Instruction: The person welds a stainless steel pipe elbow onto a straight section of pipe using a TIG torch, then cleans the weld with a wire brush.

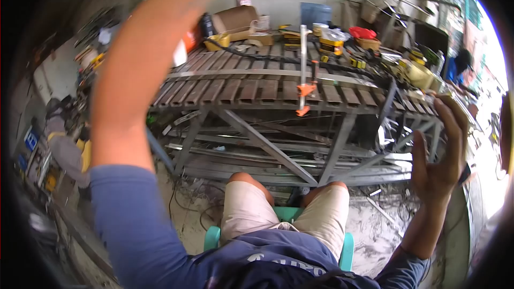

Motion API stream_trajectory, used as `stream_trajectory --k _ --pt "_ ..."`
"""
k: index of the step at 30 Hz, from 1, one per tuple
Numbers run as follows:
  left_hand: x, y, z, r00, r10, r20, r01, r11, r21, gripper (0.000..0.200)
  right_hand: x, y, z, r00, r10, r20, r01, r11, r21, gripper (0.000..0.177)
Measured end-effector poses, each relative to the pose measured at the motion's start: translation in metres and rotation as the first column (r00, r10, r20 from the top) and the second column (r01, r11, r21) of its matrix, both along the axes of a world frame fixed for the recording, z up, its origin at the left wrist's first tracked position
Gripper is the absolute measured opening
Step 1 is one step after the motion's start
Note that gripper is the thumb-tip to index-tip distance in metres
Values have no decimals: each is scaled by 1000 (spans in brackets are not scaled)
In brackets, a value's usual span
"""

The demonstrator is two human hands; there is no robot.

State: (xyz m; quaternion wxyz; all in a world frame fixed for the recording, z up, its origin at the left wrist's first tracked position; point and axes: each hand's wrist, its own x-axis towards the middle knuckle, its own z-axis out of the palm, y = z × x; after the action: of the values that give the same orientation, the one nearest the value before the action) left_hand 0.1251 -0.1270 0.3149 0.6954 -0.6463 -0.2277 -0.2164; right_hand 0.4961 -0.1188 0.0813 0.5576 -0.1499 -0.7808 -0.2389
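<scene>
My left arm [128, 75] is raised across the left of the view in a blue sleeve. Its wrist reaches the top edge, where a dark shape with a yellow rim shows; the left hand itself lies beyond the frame. On the right, my right hand [440, 155] is held up with the thumb apart from the stretched fingers and nothing in it. It appears in front of the right end of a slatted metal workbench [257, 91]. An orange-jawed bar clamp [303, 69] stands upright at the bench's front edge.
Yellow-black boxes [331, 47], a red item [363, 33], a cardboard box [234, 20] and cables crowd the bench. Metal lengths [257, 144] lie beneath it. I sit on a green chair [347, 251]. A person [459, 66] is at far right.
</scene>
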Motion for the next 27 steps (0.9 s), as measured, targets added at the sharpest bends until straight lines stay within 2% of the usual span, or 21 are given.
stream_trajectory --k 1,3,4,5,6,7,9,10,11,13,17,19,20,23,27 --pt "-1 7 -13 996 79 49 -76 995 -59 45 -6 1 10 996 -87 24 83 989 119 50" --pt "-20 33 -28 992 95 89 -79 983 -164 50 -17 15 18 998 -66 -2 65 976 207 47" --pt "-29 38 -36 974 164 155 -124 963 -239 53 -22 20 20 998 -69 9 66 976 207 46" --pt "-43 43 -42 979 146 143 -106 960 -257 52 -25 24 21 996 -81 30 74 978 194 47" --pt "-61 53 -46 941 285 180 -193 894 -405 57 -26 28 19 995 -92 44 82 980 183 48" --pt "-76 56 -56 944 217 249 -126 933 -336 57 -27 32 15 992 -111 58 100 980 171 48" --pt "-94 44 -66 898 363 248 -248 883 -398 43 -27 45 3 998 -19 65 10 991 133 48" --pt "-125 66 -71 959 205 196 -153 955 -252 50 -27 44 -3 995 -60 83 50 992 116 48" --pt "-134 64 -76 941 252 224 -185 942 -282 50 -27 48 -11 997 -25 74 19 996 82 47" --pt "-152 65 -91 899 338 280 -231 907 -352 48 -24 47 -17 986 -119 121 107 989 102 48" --pt "-188 80 -120 900 346 266 -232 896 -378 45 -19 51 -23 983 -117 142 104 989 102 47" --pt "-198 86 -132 854 429 294 -265 845 -464 46 -20 53 -24 985 -120 121 111 990 85 46" --pt "-202 88 -139 828 471 303 -278 816 -507 46 -20 51 -21 967 -218 131 205 973 108 45" --pt "-219 93 -159 812 505 294 -290 785 -547 48 -53 36 3 991 -47 122 13 964 266 49" --pt "-242 90 -189 809 511 290 -290 777 -559 47 -56 35 1 992 -61 111 32 968 247 43"
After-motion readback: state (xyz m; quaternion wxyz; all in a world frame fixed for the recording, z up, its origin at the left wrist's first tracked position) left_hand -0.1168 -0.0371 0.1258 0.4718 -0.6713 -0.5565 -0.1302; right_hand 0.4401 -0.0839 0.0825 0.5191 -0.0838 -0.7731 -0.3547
